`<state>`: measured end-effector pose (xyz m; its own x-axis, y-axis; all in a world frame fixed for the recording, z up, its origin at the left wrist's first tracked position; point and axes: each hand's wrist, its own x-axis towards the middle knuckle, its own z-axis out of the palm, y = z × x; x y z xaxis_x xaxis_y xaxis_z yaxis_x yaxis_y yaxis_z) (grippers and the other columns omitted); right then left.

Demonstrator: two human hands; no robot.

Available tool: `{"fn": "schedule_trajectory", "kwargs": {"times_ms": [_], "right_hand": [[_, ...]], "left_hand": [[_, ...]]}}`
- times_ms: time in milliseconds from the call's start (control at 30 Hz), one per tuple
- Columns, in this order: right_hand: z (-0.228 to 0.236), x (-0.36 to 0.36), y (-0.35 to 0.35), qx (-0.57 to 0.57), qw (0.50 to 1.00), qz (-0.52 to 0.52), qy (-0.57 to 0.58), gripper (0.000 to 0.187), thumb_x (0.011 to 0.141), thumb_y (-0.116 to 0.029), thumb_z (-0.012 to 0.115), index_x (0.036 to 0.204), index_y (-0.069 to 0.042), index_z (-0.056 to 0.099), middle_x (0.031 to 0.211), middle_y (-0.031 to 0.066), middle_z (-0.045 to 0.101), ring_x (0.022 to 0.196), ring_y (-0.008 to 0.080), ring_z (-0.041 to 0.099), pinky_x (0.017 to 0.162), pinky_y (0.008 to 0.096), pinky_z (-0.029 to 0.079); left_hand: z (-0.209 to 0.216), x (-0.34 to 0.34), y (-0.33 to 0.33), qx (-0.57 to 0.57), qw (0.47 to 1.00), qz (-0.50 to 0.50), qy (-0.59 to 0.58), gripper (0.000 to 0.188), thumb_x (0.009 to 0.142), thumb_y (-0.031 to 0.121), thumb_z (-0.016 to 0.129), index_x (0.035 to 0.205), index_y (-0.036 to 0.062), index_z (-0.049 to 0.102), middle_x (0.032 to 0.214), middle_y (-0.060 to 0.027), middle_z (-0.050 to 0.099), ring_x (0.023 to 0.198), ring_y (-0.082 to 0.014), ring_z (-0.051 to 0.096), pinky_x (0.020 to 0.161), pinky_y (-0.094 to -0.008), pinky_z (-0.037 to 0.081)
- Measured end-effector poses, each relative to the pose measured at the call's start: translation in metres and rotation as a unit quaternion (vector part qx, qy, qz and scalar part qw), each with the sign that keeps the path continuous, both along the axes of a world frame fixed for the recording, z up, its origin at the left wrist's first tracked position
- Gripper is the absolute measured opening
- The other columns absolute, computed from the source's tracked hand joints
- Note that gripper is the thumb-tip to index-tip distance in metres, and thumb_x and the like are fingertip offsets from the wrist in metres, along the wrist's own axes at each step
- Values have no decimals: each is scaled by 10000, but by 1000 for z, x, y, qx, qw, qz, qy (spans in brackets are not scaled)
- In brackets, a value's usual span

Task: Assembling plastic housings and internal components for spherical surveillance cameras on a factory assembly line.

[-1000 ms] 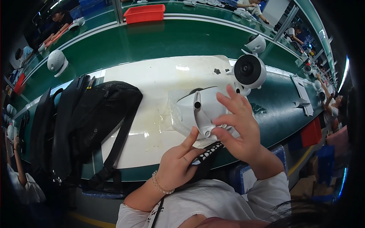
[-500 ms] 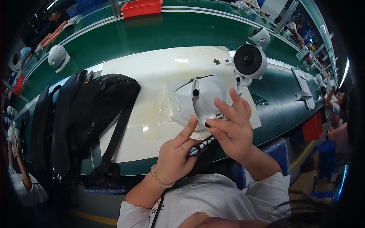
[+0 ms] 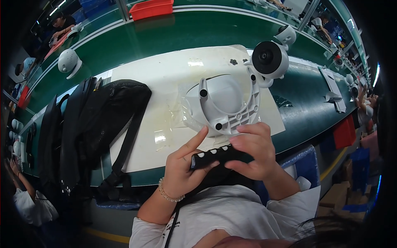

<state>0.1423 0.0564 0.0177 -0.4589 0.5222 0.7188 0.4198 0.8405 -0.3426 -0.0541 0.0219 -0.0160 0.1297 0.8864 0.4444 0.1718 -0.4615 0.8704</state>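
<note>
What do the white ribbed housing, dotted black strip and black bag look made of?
White ribbed housing: likely moulded plastic, satin; crisp ribs, soft highlights.
Narrow white-dotted black strip: perhaps matte foam or rubber; little shine, unconfirmed.
Floppy black bag: probably matte synthetic fabric; mesh texture shows.

The left hand (image 3: 178, 170) points its index finger forward, its thumb angled rightward. The right hand (image 3: 257, 155) is curved, thumb and fingers apart. Both forearms (image 3: 154, 208) slant inward.

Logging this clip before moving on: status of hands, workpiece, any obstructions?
Left hand grips dotted black strip; right hand open beside it. White housing on pale board, three dark pads showing. Black bag left, not obstructing.
</note>
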Motion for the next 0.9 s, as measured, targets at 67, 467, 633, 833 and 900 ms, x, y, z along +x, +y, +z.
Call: {"fn": "schedule_trajectory", "kwargs": {"times_ms": [67, 467, 633, 833, 900], "right_hand": [[-1, -3, -1, -38, 999, 24, -25, 366, 607, -208, 754, 921, -88, 609, 922, 12, 598, 889, 210, 536, 798, 358, 379], [5, 4, -9, -53, 997, 43, -22, 138, 682, -116, 703, 801, -122, 634, 937, 25, 621, 966, 236, 569, 777, 347, 383], [11, -3, -15, -24, 997, 40, 58, 197, 663, -89, 703, 841, -118, 625, 978, 16, 622, 1008, 249, 560, 775, 348, 373], [10, -6, -12, -17, 997, 78, 8, 283, 620, -67, 703, 871, -129, 589, 908, -23, 625, 895, 182, 571, 753, 311, 380], [8, -5, -15, 54, 995, 87, 8, 258, 624, -67, 692, 848, -138, 584, 871, -39, 622, 847, 163, 566, 739, 298, 387]], "left_hand": [[6, 1, -3, 2, 1000, 3, 7, 182, 643, 38, 735, 743, -22, 595, 1232, -151, 504, 694, -188, 626, 648, -258, 478], [2, 4, -7, 74, 997, 23, 25, 199, 599, 23, 749, 708, -10, 586, 1116, -154, 582, 625, -174, 610, 576, -256, 479], [2, 5, -7, 84, 995, 27, 47, 226, 588, 25, 753, 720, -5, 573, 1108, -158, 585, 630, -184, 610, 566, -258, 479], [-3, 8, -5, 121, 991, 44, 29, 228, 596, 37, 751, 725, -7, 568, 1111, -163, 582, 623, -198, 611, 574, -260, 483], [0, 7, -6, 78, 996, 25, 43, 213, 602, 37, 746, 717, 0, 570, 1112, -163, 582, 623, -198, 611, 568, -267, 479]]}}
